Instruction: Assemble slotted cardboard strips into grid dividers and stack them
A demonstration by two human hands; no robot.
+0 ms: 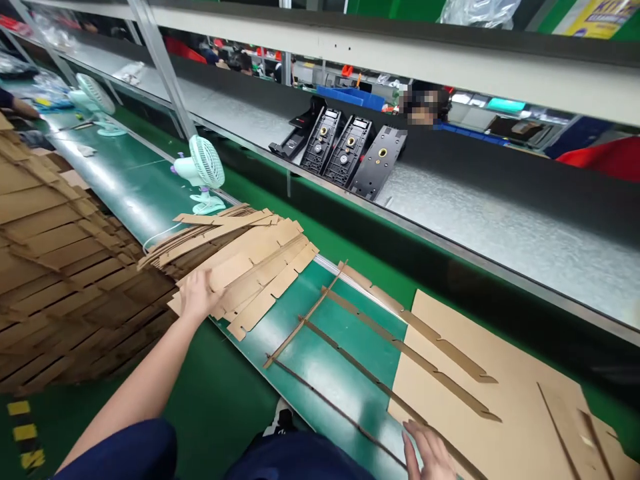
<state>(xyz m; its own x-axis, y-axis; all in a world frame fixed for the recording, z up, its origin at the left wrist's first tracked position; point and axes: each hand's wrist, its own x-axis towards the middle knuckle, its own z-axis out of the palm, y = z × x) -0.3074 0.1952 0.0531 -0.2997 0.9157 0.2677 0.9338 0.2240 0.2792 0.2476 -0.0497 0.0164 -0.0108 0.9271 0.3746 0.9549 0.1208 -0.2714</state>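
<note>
My left hand is at the near end of a pile of flat, notched cardboard strips, its fingers closed on a strip's edge. Just right of the pile stands a partly joined cardboard divider: one cross strip with several long notched strips slotted into it, on edge. My right hand is low in the view beside the long strips, fingers apart, with nothing visible in it. Part of that hand is cut off by the frame's lower edge.
A flat cardboard sheet lies under the divider's right end, with loose strips on it. A mint fan stands behind the pile. Black molded parts rest on the metal shelf. Stacked cardboard rises at left.
</note>
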